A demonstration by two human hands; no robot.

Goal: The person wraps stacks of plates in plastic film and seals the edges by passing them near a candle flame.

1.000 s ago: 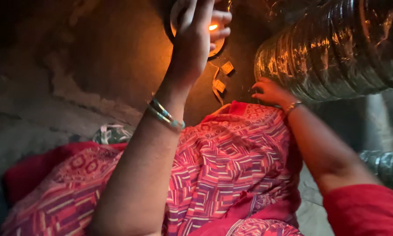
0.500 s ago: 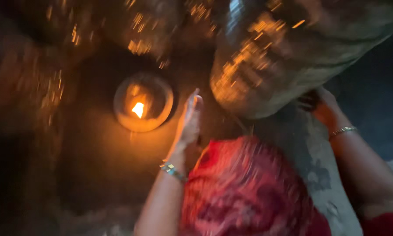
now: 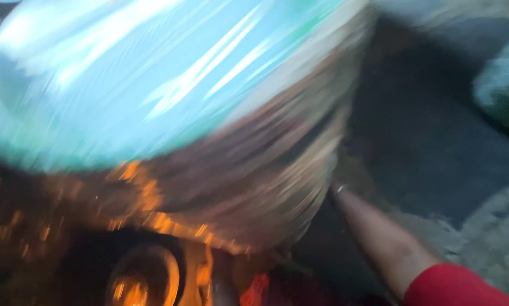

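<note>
The picture is heavily motion-blurred. A big shiny ribbed foil duct (image 3: 169, 96) fills the upper left and middle, glinting pale blue above and bronze below. My right forearm (image 3: 379, 238), in a red sleeve (image 3: 458, 286), reaches up from the lower right to the duct's lower edge. A bangle (image 3: 339, 189) shows at the wrist. The hand itself is hidden against the duct, so its grip cannot be read. My left hand is out of the picture.
A round opening with an orange glow (image 3: 144, 280) sits at the bottom left, below the duct. A scrap of red patterned cloth (image 3: 259, 289) shows at the bottom middle. Rough grey wall (image 3: 481, 226) lies to the right, with a dark recess (image 3: 424, 124) above it.
The view has swung up and close to the duct, which now fills most of the picture. My left hand, earlier raised toward the glowing opening, has dropped out of sight.
</note>
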